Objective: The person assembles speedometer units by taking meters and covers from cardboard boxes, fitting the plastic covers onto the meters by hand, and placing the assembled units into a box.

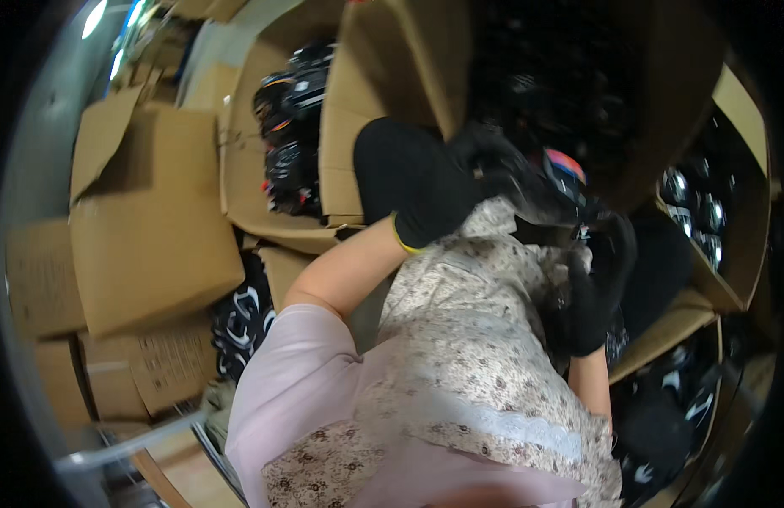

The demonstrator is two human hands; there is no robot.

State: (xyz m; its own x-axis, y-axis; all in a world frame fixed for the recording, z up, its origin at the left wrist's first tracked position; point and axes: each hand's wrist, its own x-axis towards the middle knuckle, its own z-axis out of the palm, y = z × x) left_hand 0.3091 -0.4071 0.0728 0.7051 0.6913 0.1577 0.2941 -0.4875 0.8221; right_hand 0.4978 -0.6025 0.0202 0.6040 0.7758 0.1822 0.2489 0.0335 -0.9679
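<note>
Over my lap is a pair of dark goggles [566, 168], smeared by motion, with a shiny lens that shows orange, pink and blue. My left hand [438, 182], in a black glove with a yellow cuff edge, is closed around the near side of them. Lower and to the right, my right hand [593, 305], also black-gloved, is raised close to the goggles beside a dark curved band. Its fingers are too blurred to make out their grip. A flowered apron [468, 313] covers my lap beneath both hands.
An open carton [345, 135] at the left holds several dark, plastic-wrapped items. Ahead lies a deep, dark pile [544, 76]. Shiny rounded pieces [696, 212] fill a carton at the right. Closed boxes [155, 245] are stacked far left; black straps [239, 326] lie beside them.
</note>
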